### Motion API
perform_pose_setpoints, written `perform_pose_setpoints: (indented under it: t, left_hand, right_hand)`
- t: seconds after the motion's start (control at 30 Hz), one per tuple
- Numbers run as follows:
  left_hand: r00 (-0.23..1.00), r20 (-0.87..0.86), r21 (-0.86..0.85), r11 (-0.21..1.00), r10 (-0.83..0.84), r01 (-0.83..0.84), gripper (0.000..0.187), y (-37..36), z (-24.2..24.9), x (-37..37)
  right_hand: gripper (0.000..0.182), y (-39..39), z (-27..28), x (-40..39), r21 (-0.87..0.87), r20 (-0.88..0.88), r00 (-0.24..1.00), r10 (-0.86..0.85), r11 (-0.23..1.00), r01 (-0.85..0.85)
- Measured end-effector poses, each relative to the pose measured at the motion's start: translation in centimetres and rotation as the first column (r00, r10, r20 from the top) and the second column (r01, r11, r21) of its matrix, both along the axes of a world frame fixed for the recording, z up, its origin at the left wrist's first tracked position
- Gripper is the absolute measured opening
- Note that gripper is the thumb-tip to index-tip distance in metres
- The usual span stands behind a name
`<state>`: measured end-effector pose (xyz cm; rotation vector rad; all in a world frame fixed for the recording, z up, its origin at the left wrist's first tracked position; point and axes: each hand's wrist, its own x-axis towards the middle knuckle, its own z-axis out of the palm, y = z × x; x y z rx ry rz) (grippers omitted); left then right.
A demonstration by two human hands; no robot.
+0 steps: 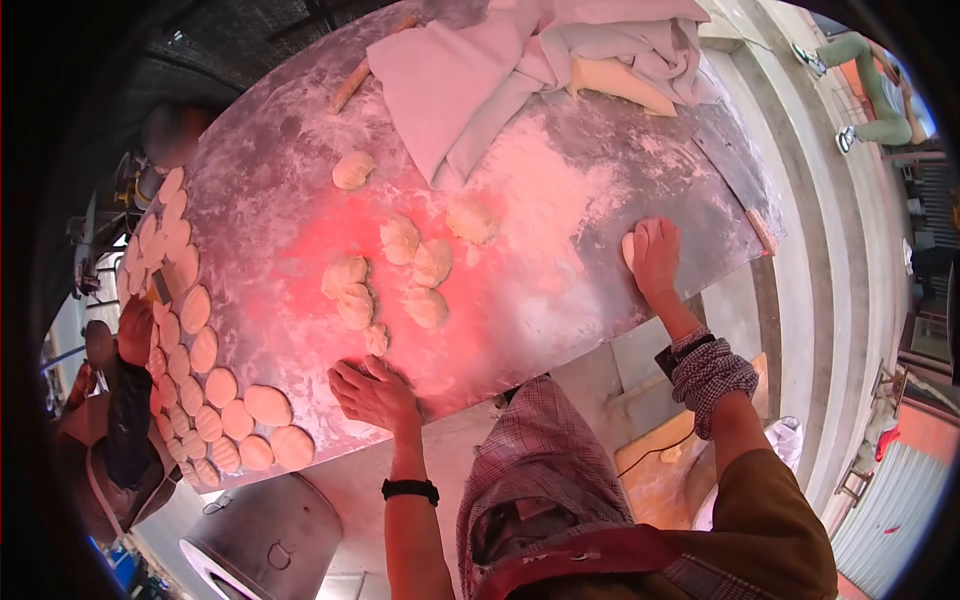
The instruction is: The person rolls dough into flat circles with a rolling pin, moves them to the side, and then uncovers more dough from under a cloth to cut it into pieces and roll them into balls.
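My right hand (656, 258) is curled over a ball of dough (628, 251) near the right side of the floured table (540, 340); only the dough's left edge shows past my fingers. At the table's front edge my left hand (374, 393) lies low with its fingers stretched out and nothing visible in them. Just beyond its fingertips sits a small dough lump (376, 340). Several larger dough pieces (427, 307) are grouped in the middle, and a single one (353, 170) lies farther back.
Flattened dough rounds (268, 405) cover the table's left end, where another person's hand (135, 332) is beside a small block-like tool (160, 286). At the back are a cloth (460, 90) and a rolling pin (350, 85). A flat board-like tool (735, 185) lies right; a metal pot (265, 535) stands below.
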<state>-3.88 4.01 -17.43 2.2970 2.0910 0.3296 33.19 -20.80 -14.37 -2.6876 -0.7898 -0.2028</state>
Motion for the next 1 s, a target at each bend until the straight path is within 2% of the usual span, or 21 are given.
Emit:
perform_pose_setpoints:
  t: [0.13, 0.2, 0.23, 0.3, 0.33, 0.37, 0.4, 0.43, 0.47, 0.5, 0.53, 0.57, 0.6, 0.63, 0.7, 0.77, 0.83, 0.87, 0.9, 0.97, 1.0]
  left_hand:
    - [1.000, 0.008, -0.007, 1.000, -0.007, 0.007, 0.059, 0.3, 0.2, 0.1]
    - [1.000, 0.009, -0.017, 1.000, -0.006, 0.006, 0.059, 0.1, 0.2, 0.0]
    - [1.000, 0.012, -0.009, 1.000, 0.003, -0.003, 0.057, 0.1, 0.1, 0.1]
    - [1.000, 0.013, 0.011, 1.000, 0.022, -0.022, 0.054, 0.1, 0.0, 0.1]
    - [0.996, 0.084, -0.012, 1.000, 0.015, -0.014, 0.054, 0.0, 0.0, 0.0]
    - [0.989, 0.149, -0.026, 1.000, 0.009, -0.006, 0.053, 0.2, 0.0, -0.5]
    - [0.953, 0.303, -0.006, 1.000, -0.018, 0.021, 0.051, 0.1, -0.3, -1.1]
    - [0.922, 0.386, 0.101, 0.995, -0.042, 0.004, 0.050, -0.1, -0.5, -1.1]
    - [0.905, 0.391, 0.197, 0.976, -0.165, 0.093, 0.048, -0.7, 1.6, -0.5]
    - [0.846, 0.464, 0.160, 0.964, -0.264, 0.213, 0.055, -1.5, 3.6, 0.0]
    - [0.755, 0.577, -0.017, 0.920, -0.311, 0.392, 0.060, -2.1, 6.0, 0.5]
    - [0.654, 0.652, -0.144, 0.784, -0.384, 0.604, 0.065, -2.6, 8.1, 1.1]
    - [0.593, 0.548, -0.109, 0.652, -0.590, 0.750, 0.072, -3.2, 10.8, 2.3]
    - [0.564, 0.460, -0.209, 0.533, -0.686, 0.820, 0.078, -3.8, 11.9, 2.6]
    - [0.482, 0.230, -0.262, 0.423, -0.846, 0.867, 0.077, -5.3, 11.8, 3.4]
    - [0.532, 0.055, -0.201, 0.512, -0.845, 0.835, 0.066, -6.5, 9.8, 3.9]
    - [0.565, -0.004, -0.201, 0.554, -0.825, 0.808, 0.056, -6.7, 8.4, 4.2]
    - [0.584, -0.055, -0.204, 0.582, -0.810, 0.787, 0.045, -6.7, 8.2, 4.2]
    - [0.587, -0.055, -0.199, 0.585, -0.807, 0.786, 0.045, -6.7, 8.0, 4.2]
    - [0.590, -0.086, -0.188, 0.595, -0.803, 0.782, 0.024, -6.4, 8.0, 4.6]
    - [0.586, -0.085, -0.181, 0.591, -0.806, 0.786, 0.024, -6.1, 8.1, 4.9]
  right_hand:
    - [0.024, 0.4, 0.7, -3.2, 0.091, -0.007, 0.995, 0.095, 0.991, -0.094]
    - [0.027, -1.4, 1.2, -4.2, 0.089, 0.007, 0.948, 0.317, 0.944, -0.317]
    - [0.027, -1.5, 1.2, -4.0, 0.090, 0.009, 0.948, 0.318, 0.944, -0.317]
    - [0.031, -0.1, 1.8, -3.9, 0.242, -0.405, 0.912, 0.061, 0.969, 0.043]
    - [0.031, 1.1, 1.8, -4.3, 0.253, -0.412, 0.908, 0.078, 0.967, 0.032]
    - [0.031, 3.0, 2.3, -5.2, 0.470, -0.832, 0.510, 0.218, 0.765, 0.440]
    - [0.031, 4.9, 2.8, -6.3, 0.299, -0.846, -0.008, 0.534, 0.487, 0.821]
    - [0.031, 6.6, 3.3, -7.5, 0.299, -0.831, -0.031, 0.556, 0.492, 0.818]
    - [0.030, 8.0, 4.1, -9.1, 0.310, -0.831, -0.102, 0.547, 0.607, 0.732]
    - [0.030, 9.1, 5.0, -11.0, 0.319, -0.833, -0.173, 0.526, 0.711, 0.627]
    - [0.029, 10.0, 5.8, -13.0, 0.331, -0.834, -0.240, 0.496, 0.799, 0.503]
    - [0.029, 10.7, 6.4, -14.8, 0.345, -0.836, -0.300, 0.459, 0.866, 0.363]
    - [0.028, 11.2, 6.5, -16.5, 0.358, -0.840, -0.350, 0.414, 0.909, 0.214]
    - [0.028, 11.3, 6.1, -18.0, 0.367, -0.827, -0.379, 0.415, 0.909, 0.196]
    - [0.031, 10.8, 4.8, -19.9, 0.492, -0.786, 0.170, 0.594, 0.769, -0.408]
    - [0.036, 10.6, 4.8, -20.7, 0.468, -0.814, 0.151, 0.561, 0.787, -0.403]
    - [0.039, 10.7, 6.2, -20.6, 0.379, -0.834, 0.294, 0.468, 0.871, -0.312]
    - [0.039, 10.4, 6.0, -20.7, 0.380, -0.832, 0.292, 0.472, 0.868, -0.319]
    - [0.038, 10.1, 5.6, -20.7, 0.383, -0.854, 0.267, 0.447, 0.886, -0.261]
    - [0.037, 9.9, 5.4, -20.8, 0.385, -0.868, 0.251, 0.428, 0.901, -0.202]
    - [0.032, 10.0, 5.5, -21.4, 0.404, -0.837, 0.327, 0.438, 0.899, -0.170]
